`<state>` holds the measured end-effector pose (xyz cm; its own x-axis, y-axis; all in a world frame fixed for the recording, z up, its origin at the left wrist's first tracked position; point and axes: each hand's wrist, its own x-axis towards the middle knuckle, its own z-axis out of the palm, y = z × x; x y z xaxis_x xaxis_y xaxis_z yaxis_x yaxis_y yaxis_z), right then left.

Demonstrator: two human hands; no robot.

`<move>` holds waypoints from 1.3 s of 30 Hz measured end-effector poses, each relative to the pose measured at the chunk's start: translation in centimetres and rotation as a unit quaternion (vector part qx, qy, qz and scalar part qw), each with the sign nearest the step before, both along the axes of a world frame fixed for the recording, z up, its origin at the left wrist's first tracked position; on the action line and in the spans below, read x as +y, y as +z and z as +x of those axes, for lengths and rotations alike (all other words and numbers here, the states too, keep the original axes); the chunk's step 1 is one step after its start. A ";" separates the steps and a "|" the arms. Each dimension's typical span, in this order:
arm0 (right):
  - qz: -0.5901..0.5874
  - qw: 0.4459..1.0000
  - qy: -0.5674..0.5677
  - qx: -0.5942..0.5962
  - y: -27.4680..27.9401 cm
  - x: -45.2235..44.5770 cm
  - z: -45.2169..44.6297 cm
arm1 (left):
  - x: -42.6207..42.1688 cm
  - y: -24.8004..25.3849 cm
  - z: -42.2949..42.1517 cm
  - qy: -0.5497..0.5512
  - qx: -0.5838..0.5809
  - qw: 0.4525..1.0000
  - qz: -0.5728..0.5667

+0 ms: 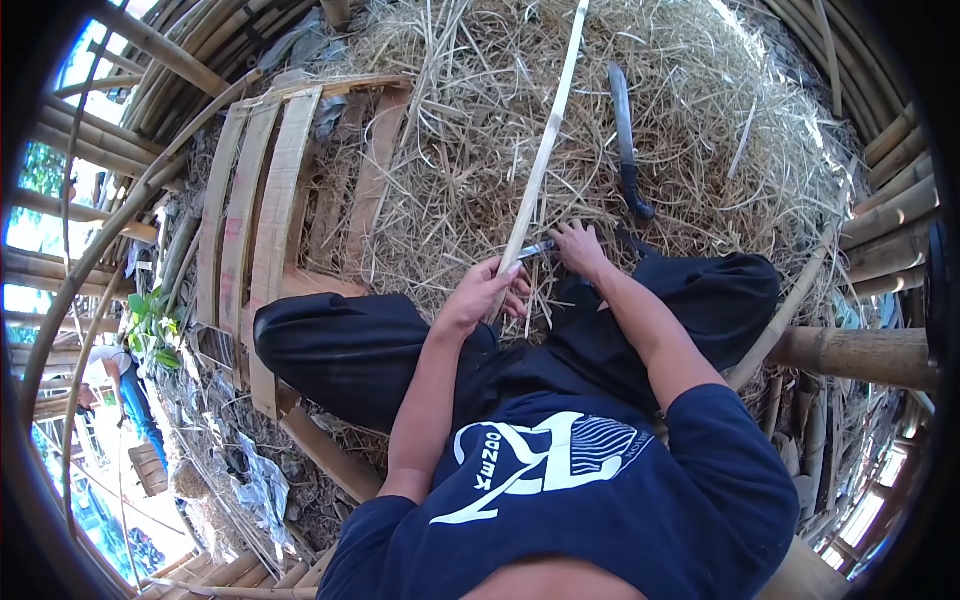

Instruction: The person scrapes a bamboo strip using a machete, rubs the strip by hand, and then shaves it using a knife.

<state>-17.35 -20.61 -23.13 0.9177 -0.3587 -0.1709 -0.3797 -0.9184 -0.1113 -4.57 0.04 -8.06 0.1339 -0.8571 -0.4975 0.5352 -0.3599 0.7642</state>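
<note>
Clamps a pale strip (545, 150), slanting out over straw (470, 150), by its near end in the left hand (480, 298) and grips a knife (537, 248) close against it in the right hand (578, 248), probably light, springy and splintery, so best held low, clear of the knife.

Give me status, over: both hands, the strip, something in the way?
Left hand gripping pale strip. Right hand holding small knife close to strip. Machete lying beyond right hand, apart from strip.
</note>
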 end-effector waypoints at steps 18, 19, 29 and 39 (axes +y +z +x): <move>0.172 0.981 -0.085 -0.025 5.5 -2.4 1.1 | 1.0 2.1 2.6 0.050 -0.118 0.990 0.052; 0.128 0.986 -0.102 0.000 6.3 -2.2 0.9 | 1.2 2.4 3.0 0.049 -0.117 0.990 0.053; 0.098 0.964 -0.241 -0.045 13.4 -2.4 0.9 | 1.9 3.7 3.9 0.084 -0.114 0.990 0.026; 0.321 0.942 0.054 0.082 2.0 6.5 3.8 | 2.4 3.5 4.2 0.082 -0.108 0.991 0.013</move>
<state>-13.56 -14.11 -21.09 0.8851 -0.0399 -0.4638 -0.3493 -0.7156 -0.6049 -0.38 2.40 -4.53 0.3765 -0.8018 -0.4641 0.4128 -0.3034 0.8588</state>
